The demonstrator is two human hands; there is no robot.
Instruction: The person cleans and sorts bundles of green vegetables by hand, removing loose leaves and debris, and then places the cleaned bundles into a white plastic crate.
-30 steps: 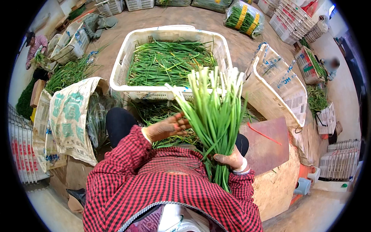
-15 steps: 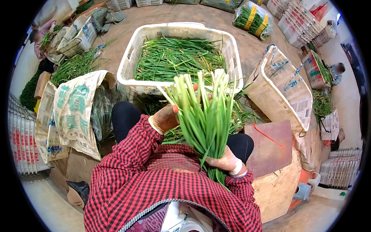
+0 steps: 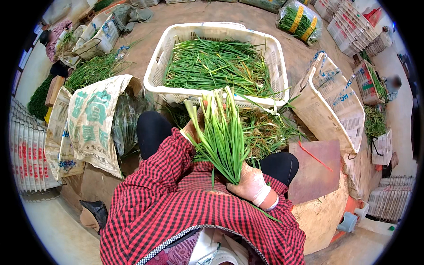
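Observation:
A bunch of garlic chives (image 3: pixel 223 137) is held upright before my chest, pale stem ends up and green leaves down. My right hand (image 3: pixel 250 182), in a pale glove with a white wrist band, is closed round the leafy lower end. Behind the upper left side of the bunch is my left hand (image 3: pixel 192 127), gripping the stems; most of its fingers are hidden by them. Just beyond stands a white plastic crate (image 3: pixel 152 79), with many loose chives (image 3: pixel 212 64) lying in it. More chives and dry trimmings (image 3: pixel 269 132) lie below the crate, between my knees.
At the left, a printed woven sack (image 3: pixel 95 123) drapes over a crate. A tilted white crate (image 3: pixel 329 104) stands at the right, near a brown board (image 3: pixel 314 170) with a red strip (image 3: pixel 316 157). Wrapped chives (image 3: pixel 300 22) lie farther back. Two people work at the far sides.
The bunch has moved a little left and looks narrower, with fewer stems spread out. My left hand has shifted in behind the stems. The whole view has swung slightly.

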